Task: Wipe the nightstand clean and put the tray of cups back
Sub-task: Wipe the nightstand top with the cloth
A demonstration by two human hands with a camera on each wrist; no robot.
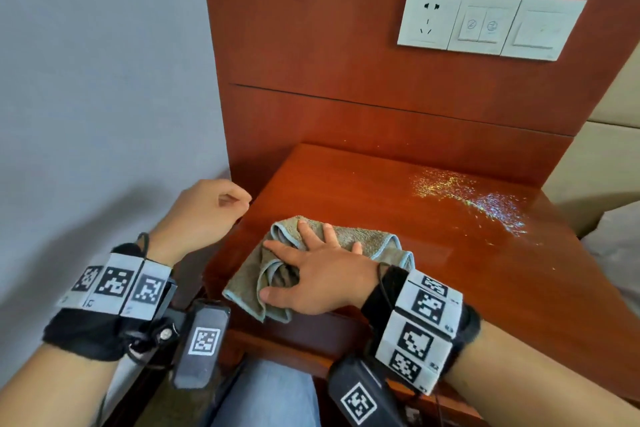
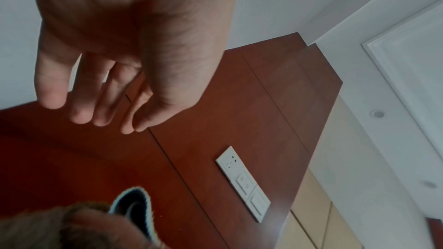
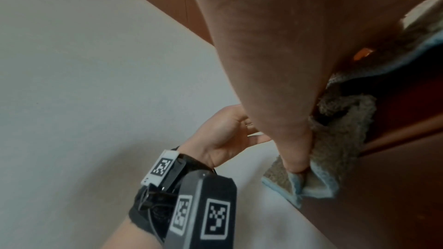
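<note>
Right hand [image 1: 322, 282] presses flat, fingers spread, on the crumpled grey-brown terry cloth [image 1: 367, 239] atop the reddish wooden nightstand [image 1: 450, 288]; iridescent glitter specks [image 1: 478, 201] lie beyond; left hand [image 1: 204, 211] hangs loosely curled, holding nothing, under white wall sockets [image 1: 491, 24].

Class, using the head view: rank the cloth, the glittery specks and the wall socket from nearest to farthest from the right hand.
1. Cloth, directly under the right hand.
2. Glittery specks, on the nightstand's far right.
3. Wall socket, up on the back panel.
</note>
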